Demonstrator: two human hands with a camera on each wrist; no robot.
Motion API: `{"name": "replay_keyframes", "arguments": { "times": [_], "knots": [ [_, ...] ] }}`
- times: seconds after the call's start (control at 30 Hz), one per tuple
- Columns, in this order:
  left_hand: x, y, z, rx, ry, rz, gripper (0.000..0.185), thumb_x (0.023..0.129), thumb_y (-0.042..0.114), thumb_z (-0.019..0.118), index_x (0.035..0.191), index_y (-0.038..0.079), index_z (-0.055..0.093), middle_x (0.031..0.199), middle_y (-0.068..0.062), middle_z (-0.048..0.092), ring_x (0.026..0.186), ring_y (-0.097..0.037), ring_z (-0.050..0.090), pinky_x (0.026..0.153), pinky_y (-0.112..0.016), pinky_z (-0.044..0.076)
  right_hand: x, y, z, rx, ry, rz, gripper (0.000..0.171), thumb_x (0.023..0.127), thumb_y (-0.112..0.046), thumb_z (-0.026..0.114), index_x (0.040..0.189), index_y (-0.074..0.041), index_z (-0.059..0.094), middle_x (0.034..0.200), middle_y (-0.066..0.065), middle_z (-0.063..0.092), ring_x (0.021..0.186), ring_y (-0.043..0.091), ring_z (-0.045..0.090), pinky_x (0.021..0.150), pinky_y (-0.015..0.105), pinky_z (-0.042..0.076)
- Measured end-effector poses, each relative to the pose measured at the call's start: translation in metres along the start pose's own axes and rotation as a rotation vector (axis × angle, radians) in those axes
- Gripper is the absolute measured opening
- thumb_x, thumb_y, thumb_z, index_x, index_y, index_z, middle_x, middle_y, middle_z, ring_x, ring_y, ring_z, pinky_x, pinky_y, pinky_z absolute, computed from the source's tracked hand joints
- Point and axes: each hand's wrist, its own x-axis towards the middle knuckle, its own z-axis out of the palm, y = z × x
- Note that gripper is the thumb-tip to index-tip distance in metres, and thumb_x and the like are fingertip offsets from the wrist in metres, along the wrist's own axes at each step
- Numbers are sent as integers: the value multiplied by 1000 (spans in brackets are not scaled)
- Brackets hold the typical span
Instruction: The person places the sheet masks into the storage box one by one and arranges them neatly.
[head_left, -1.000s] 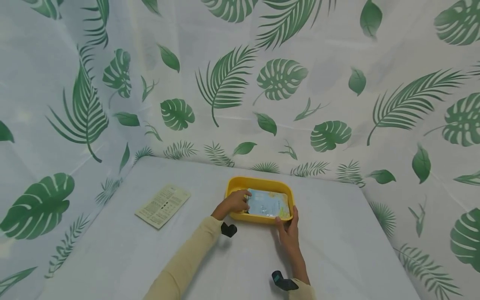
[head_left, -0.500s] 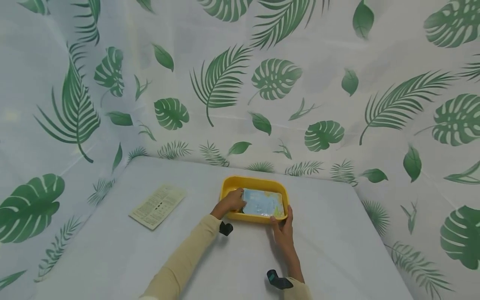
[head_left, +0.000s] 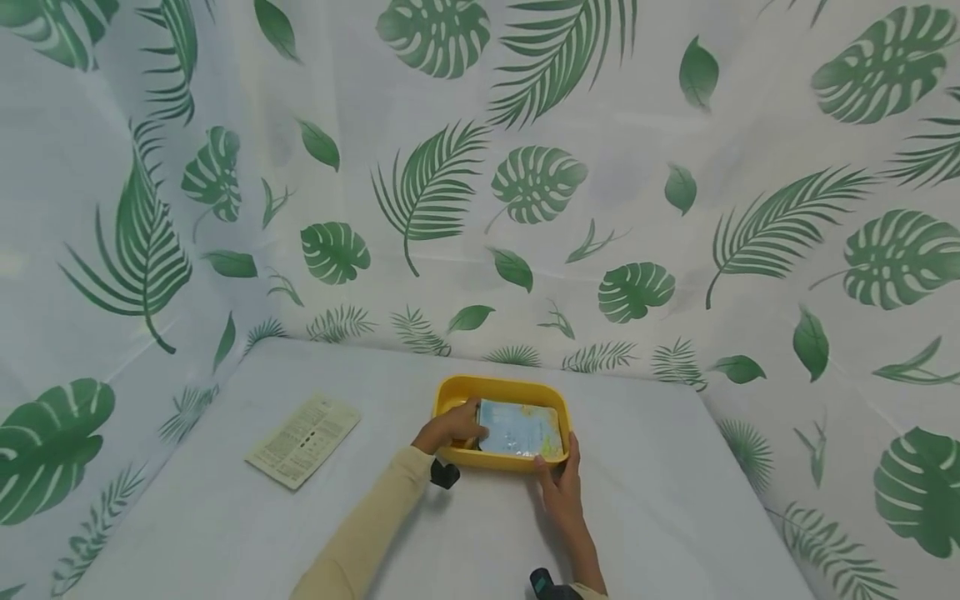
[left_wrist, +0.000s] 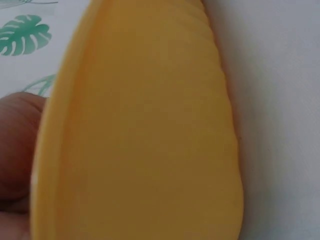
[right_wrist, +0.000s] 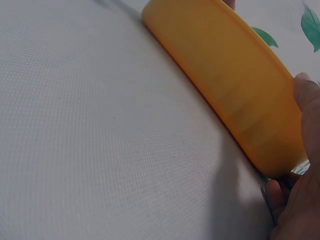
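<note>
A yellow plastic basket (head_left: 504,463) rests on the white table, with a flat light blue packet (head_left: 521,428) lying inside it. My left hand (head_left: 456,422) reaches over the near rim and pinches the packet's left edge, thumb on the near side; some of its fingertips are hidden. In the left wrist view, the basket's outer wall (left_wrist: 150,125) fills the middle, and part of the hand shows beyond the rim. My right hand (head_left: 562,490) grips the basket's near right corner. The right wrist view shows its thumb (right_wrist: 304,90) at the rim and a finger low by the base.
A flat cream packet or leaflet with printed text (head_left: 303,442) lies on the table (head_left: 637,517) to the left of the basket. Leaf-patterned cloth (head_left: 450,217) hangs behind and along the sides of the table.
The left hand's fingers, spread at the packet's left edge one second ago, have drawn together on it. The right hand stays at the basket's corner. The head view has shifted slightly.
</note>
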Motion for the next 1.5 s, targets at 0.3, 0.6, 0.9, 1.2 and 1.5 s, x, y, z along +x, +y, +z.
{"name": "replay_keyframes", "arguments": {
  "times": [0.3, 0.6, 0.9, 1.2, 1.5],
  "knots": [
    [-13, 6, -2, 252, 96, 221, 58, 100, 10, 52, 149, -6, 26, 154, -24, 31, 140, -34, 36, 116, -47, 30, -1, 4, 5, 21, -5, 12, 85, 100, -34, 55, 157, -15, -6, 164, 18, 1, 151, 38, 5, 119, 54, 16],
    [-40, -29, -49, 9, 450, 392, 20, 98, 7, 54, 114, -2, 63, 91, -18, 71, 66, -23, 64, 57, -23, 49, 0, 0, 1, -3, -12, 22, 85, 100, -36, 55, 157, -18, -6, 164, 17, 1, 152, 36, 5, 120, 53, 15],
    [-118, -92, -100, 238, 815, 45, 18, 89, 3, 62, 106, -4, 66, 96, -26, 63, 86, -38, 58, 73, -43, 48, 2, 0, 2, -10, -7, -3, 85, 99, -35, 56, 157, -16, -4, 164, 18, 2, 151, 38, 5, 120, 54, 14],
    [-179, -122, -122, 305, 866, -319, 45, 92, 18, 63, 123, -11, 48, 120, -43, 35, 112, -58, 31, 89, -65, 35, 5, -2, -2, -14, -14, -20, 84, 100, -35, 54, 157, -17, -6, 164, 17, 0, 152, 36, 3, 121, 53, 11],
    [-197, -150, -122, 186, 790, -357, 75, 85, 23, 72, 131, -20, 31, 124, -52, 21, 115, -62, 20, 95, -65, 26, 3, -2, 0, 7, 13, -85, 82, 100, -37, 53, 157, -16, -2, 163, 21, 4, 151, 39, 6, 120, 53, 12]
  ]
}}
